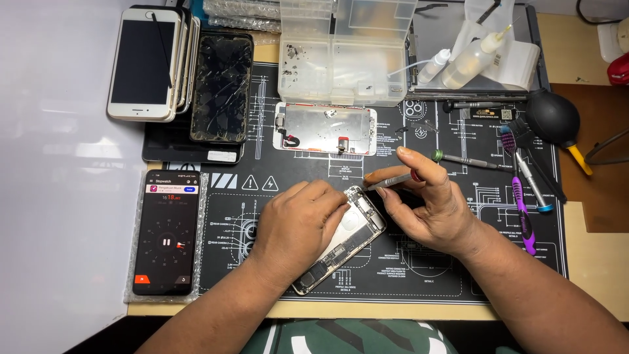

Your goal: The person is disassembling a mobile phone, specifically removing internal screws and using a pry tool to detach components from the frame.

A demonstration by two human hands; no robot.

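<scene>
Your left hand (pixel 298 223) presses flat on opened phone (pixel 341 239); right hand (pixel 429 200) pinches screwdriver (pixel 396 179) — keep tip vertical, light torque.

**Bright, even overhead light, sharp focus**

Washed-out white glare across the left tabletop (pixel 59 216). Soft, short shadows under both hands. Sheen on the far clear plastic box (pixel 344 52). Crisp detail throughout; slight blur at the near edge.

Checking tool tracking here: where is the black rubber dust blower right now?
In the head view, the dust blower lies at the far right edge of the black work mat, beyond the right hand and beside the glue bottles.
</scene>
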